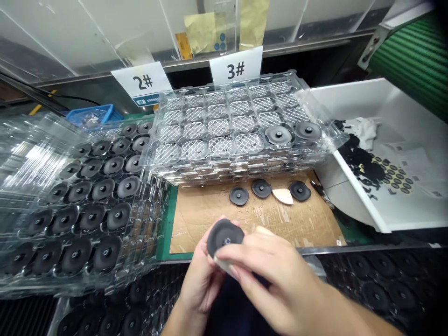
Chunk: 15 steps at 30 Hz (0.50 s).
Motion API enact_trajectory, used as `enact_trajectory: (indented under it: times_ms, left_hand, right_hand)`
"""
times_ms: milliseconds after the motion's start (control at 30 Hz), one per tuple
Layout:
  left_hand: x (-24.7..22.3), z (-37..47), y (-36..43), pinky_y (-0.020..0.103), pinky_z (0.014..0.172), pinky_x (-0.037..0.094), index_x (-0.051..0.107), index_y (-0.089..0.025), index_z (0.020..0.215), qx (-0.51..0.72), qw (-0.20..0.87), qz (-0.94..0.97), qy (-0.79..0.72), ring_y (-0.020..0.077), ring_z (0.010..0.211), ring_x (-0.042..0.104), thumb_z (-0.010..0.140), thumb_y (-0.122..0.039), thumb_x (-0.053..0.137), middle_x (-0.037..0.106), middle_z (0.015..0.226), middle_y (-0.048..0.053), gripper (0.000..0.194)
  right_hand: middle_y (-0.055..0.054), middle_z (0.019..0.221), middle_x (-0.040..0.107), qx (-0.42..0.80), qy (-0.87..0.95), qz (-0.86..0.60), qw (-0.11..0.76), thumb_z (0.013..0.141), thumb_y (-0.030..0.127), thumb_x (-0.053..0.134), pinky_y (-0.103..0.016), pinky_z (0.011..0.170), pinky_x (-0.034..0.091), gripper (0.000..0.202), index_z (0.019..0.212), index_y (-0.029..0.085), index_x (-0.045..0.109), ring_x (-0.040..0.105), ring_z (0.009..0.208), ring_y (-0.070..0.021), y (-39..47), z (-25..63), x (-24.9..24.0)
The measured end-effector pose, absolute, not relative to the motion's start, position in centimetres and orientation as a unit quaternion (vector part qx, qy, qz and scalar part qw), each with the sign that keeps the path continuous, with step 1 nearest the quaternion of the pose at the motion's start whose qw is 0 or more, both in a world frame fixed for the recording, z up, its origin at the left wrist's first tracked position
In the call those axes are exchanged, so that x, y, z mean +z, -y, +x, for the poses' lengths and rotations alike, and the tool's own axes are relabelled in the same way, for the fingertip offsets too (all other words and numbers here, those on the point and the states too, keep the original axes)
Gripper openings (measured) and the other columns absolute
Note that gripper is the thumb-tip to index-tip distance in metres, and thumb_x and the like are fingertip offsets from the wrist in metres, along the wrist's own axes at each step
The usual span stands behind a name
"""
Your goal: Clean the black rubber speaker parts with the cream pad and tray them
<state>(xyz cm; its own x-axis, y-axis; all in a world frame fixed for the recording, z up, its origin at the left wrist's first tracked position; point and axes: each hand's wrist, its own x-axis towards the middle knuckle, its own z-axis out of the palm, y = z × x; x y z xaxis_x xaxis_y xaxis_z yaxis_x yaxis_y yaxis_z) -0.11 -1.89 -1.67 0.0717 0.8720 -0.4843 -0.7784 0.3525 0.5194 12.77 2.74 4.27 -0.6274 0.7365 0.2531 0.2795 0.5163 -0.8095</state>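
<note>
Near the bottom centre, my left hand (201,275) holds a black rounded disc (221,233) with a small metal hub, gripping it from behind and the side. My right hand (276,275) is at the disc's lower edge, its thumb and fingers closed on a pale, flat piece (226,267) that lies against the disc. On the cardboard sheet (210,210) beyond my hands lie three similar black discs (239,196) and a cream-coloured piece (283,196) between two of them.
A stack of clear trays (217,126) stands behind the cardboard, with two discs in the top tray's front right. Disc-filled trays (105,186) are at left. A white bin (367,205) with black scraps is at right. Signs (236,67) hang behind.
</note>
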Motion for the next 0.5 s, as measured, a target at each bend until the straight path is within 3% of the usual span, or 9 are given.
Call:
enact_trajectory:
  times_ms: [67,233,367,500]
  left_hand:
    - [-1.7,-0.1,1.9,0.033,0.09,0.046,0.057,-0.026,0.114,0.568,0.719,0.063,-0.395,0.0233,0.102,0.06,0.06,-0.017,0.075,0.066,0.108,0.004,0.057]
    - [-1.2,0.1,1.7,0.029,0.094,0.042,0.062,-0.021,0.106,0.539,0.735,0.065,-0.406,0.0196,0.099,0.061,0.061,-0.021,0.076,0.069,0.099,0.004,0.048]
    - [-0.7,-0.4,1.7,0.027,0.084,0.049,0.065,-0.025,0.101,0.551,0.755,0.073,-0.347,0.0189,0.091,0.064,0.05,-0.023,0.081,0.07,0.101,0.002,0.054]
    - [-0.6,0.0,1.7,0.018,0.08,0.047,0.064,-0.023,0.104,0.537,0.769,0.068,-0.34,0.0135,0.089,0.063,0.053,-0.015,0.079,0.07,0.099,0.001,0.053]
  right_hand:
    - [-0.001,0.082,0.065,0.396,0.819,-0.322,0.263,0.083,0.009,0.049,-0.028,0.067,0.041,0.019,0.095,0.018,0.061,0.056,0.07,-0.0129,-3.0,12.6,4.1]
    - [-0.007,0.084,0.064,0.306,0.819,-0.324,0.362,0.086,0.012,0.045,-0.033,0.07,0.039,0.026,0.109,0.012,0.056,0.055,0.074,-0.0168,-3.0,12.6,3.8]
    - [0.0,0.079,0.064,0.361,0.833,-0.318,0.271,0.083,0.008,0.049,-0.027,0.064,0.038,0.023,0.1,0.019,0.059,0.055,0.067,-0.0119,-2.1,14.9,4.4]
    - [-0.002,0.074,0.062,0.245,0.833,-0.414,0.273,0.085,0.011,0.046,-0.03,0.06,0.033,0.026,0.107,0.017,0.058,0.05,0.062,-0.0141,-2.1,15.7,4.7]
